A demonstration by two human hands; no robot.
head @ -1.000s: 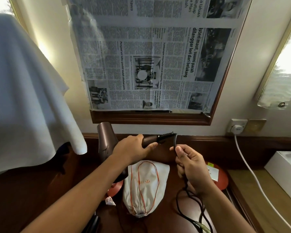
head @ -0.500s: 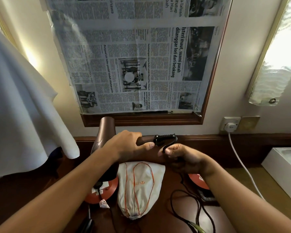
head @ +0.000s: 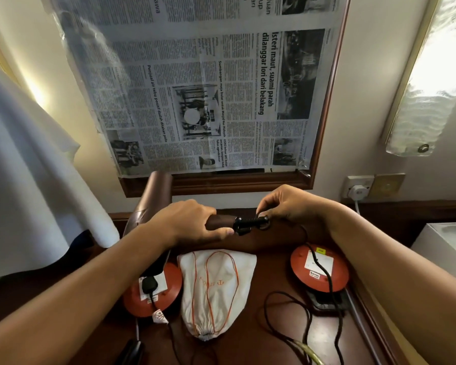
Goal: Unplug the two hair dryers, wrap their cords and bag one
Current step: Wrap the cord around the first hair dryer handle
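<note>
R hand fingers are curled tight, pinching the black cord right where it leaves the strain relief at the handle end. Probably laying the first turn round the handle. L hand fingers are clamped round the brown hair dryer handle, thumb underneath, holding it level above the tabletop so the R hand has a fixed core to wind on. Dryer barrel points up-left toward the mirror frame.

Rest of the cord drops from the R hand, crosses the right orange disc and loops slack on the tabletop; its plug end isn't clear at the bottom edge. White drawstring bag lies flat just below the dryer, between the two orange discs, mouth toward the person, handy for bagging. A black plug w/ its own cord sits on the left disc. White plug is in the wall socket, so one unplug looks not yet done.

Vs 0.5 s ago: R hand has risen from below the handle tip to above it, carrying the cord up and over. L grip unchanged.
</note>
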